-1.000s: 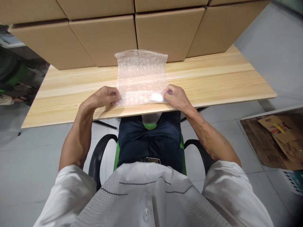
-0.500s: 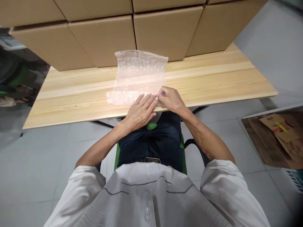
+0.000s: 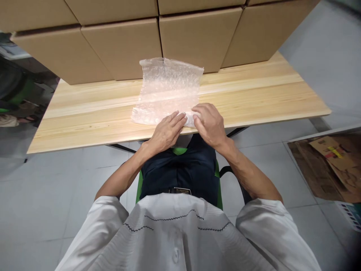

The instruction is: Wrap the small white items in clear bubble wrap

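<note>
Flat, both hands, left (image 3: 166,131) and right (image 3: 209,123), press the bubble wrap's (image 3: 169,90) near edge, grip released.

Wood table (image 3: 93,113) w/ bubble wrap (image 3: 166,90), boxes (image 3: 121,49)

Bright even indoor light, soft shadows, sharp centre, wide-angle warp + blur at edges

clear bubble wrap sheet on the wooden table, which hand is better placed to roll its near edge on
Probably the right hand: it sits curled over the clear bubble wrap sheet at its near corner, while the left hand lies flat, pressing.
</note>
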Available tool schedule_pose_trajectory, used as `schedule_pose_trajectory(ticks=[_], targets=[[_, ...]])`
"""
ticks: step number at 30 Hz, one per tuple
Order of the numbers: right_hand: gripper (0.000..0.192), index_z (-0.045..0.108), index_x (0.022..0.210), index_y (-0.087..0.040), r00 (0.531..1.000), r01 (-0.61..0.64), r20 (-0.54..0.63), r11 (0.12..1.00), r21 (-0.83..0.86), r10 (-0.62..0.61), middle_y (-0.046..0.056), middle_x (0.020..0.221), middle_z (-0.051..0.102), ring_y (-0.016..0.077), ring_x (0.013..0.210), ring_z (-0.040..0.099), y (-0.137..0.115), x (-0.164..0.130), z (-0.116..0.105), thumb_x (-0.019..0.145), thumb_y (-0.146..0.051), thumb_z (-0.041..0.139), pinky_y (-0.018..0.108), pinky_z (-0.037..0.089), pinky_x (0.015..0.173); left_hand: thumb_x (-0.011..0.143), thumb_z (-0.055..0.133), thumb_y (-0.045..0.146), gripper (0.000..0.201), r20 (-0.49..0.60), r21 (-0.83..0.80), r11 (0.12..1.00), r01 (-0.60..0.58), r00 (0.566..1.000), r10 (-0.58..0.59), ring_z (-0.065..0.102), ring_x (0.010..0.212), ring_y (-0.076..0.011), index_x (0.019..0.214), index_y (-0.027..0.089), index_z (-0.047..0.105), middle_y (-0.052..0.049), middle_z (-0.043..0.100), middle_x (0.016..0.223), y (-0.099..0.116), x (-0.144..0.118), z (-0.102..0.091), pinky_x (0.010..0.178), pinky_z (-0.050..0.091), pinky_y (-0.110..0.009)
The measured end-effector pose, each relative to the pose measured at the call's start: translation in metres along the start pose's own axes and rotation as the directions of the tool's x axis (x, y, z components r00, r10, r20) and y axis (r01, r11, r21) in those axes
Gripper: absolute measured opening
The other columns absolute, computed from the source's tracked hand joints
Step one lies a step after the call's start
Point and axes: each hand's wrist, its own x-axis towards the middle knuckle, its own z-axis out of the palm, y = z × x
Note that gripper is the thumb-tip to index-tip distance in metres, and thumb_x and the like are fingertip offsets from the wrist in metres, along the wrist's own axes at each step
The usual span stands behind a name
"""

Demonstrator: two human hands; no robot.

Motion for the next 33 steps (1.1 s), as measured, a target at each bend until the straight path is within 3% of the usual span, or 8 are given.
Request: schedule_pose_trajectory(ticks=[3, 6, 14, 19, 24, 28, 33], targets=[[0.048, 0.071, 0.159, -0.022, 0.984, 0.122, 0.131, 0.993, 0.013, -0.122, 0.019, 0.151, 0.079, 0.0388, 0.140, 0.072, -0.010, -0.007, 0.009, 0.118, -0.029, 0.046, 0.062, 0.058, 0.124, 0.122, 0.045, 0.026, 0.049, -0.015, -0.028, 0.999, -0.019, 1.000, 0.018, 0.056, 0.173, -0.0371, 0.166, 0.016, 0.065, -0.022, 0.067, 0.174, -0.002, 0.003, -0.001, 0.138, 0.053, -0.061], [0.059, 0.060, 0.173, -0.019, 0.979, 0.110, 0.172, 0.994, -0.001, -0.108, 0.021, 0.162, 0.074, 0.0405, 0.147, 0.069, -0.007, -0.009, 0.020, 0.116, -0.028, 0.048, 0.066, 0.058, 0.128, 0.120, 0.047, 0.025, 0.048, -0.050, -0.054, 0.997, -0.054, 0.997, 0.051, 0.062, 0.168, -0.0363, 0.163, 0.012, 0.066, -0.026, 0.068, 0.171, -0.005, 0.006, -0.003, 0.137, 0.055, -0.059], [0.067, 0.050, 0.181, -0.016, 0.968, 0.094, 0.240, 0.992, -0.081, -0.072, 0.023, 0.164, 0.073, 0.0438, 0.146, 0.068, 0.003, -0.013, 0.027, 0.115, -0.026, 0.054, 0.069, 0.060, 0.125, 0.111, 0.054, 0.015, 0.049, -0.048, -0.153, 0.985, -0.082, 0.996, 0.075, 0.077, 0.145, -0.0336, 0.159, 0.019, 0.061, -0.022, 0.076, 0.157, -0.016, 0.013, -0.011, 0.121, 0.064, -0.056], [0.057, 0.059, 0.171, -0.011, 0.959, 0.093, 0.280, 0.987, -0.133, -0.052, 0.025, 0.155, 0.076, 0.0429, 0.136, 0.071, 0.003, -0.010, 0.025, 0.116, -0.023, 0.051, 0.062, 0.063, 0.115, 0.114, 0.058, 0.026, 0.046, 0.029, -0.114, 0.993, -0.009, 0.999, 0.012, 0.079, 0.134, -0.0337, 0.159, 0.018, 0.060, -0.021, 0.078, 0.151, -0.024, 0.011, -0.018, 0.115, 0.064, -0.052], [0.040, 0.072, 0.147, -0.016, 0.954, 0.080, 0.299, 0.988, -0.133, -0.037, 0.023, 0.136, 0.081, 0.0407, 0.125, 0.071, 0.005, -0.007, 0.019, 0.114, -0.023, 0.052, 0.056, 0.061, 0.107, 0.119, 0.054, 0.040, 0.041, 0.092, -0.116, 0.993, 0.015, 0.996, -0.004, 0.077, 0.130, -0.0333, 0.152, 0.018, 0.067, -0.019, 0.078, 0.145, -0.029, 0.017, -0.027, 0.114, 0.061, -0.048], [0.036, 0.073, 0.142, -0.017, 0.956, 0.038, 0.293, 0.990, -0.138, 0.004, 0.022, 0.131, 0.082, 0.0397, 0.121, 0.070, 0.004, -0.004, 0.015, 0.115, -0.029, 0.051, 0.053, 0.059, 0.105, 0.122, 0.048, 0.050, 0.044, 0.147, -0.185, 0.983, 0.015, 0.989, 0.012, 0.073, 0.128, -0.0321, 0.140, 0.019, 0.075, -0.017, 0.074, 0.138, -0.026, 0.031, -0.043, 0.113, 0.061, -0.045], [0.035, 0.075, 0.136, -0.021, 0.960, -0.041, 0.272, 0.995, -0.087, 0.063, 0.018, 0.130, 0.083, 0.0377, 0.121, 0.070, 0.004, 0.002, 0.011, 0.115, -0.036, 0.051, 0.050, 0.055, 0.107, 0.120, 0.050, 0.059, 0.051, 0.273, -0.241, 0.970, 0.041, 0.962, 0.027, 0.072, 0.111, -0.0302, 0.129, 0.021, 0.082, -0.013, 0.071, 0.120, -0.031, 0.052, -0.066, 0.102, 0.060, -0.043]])
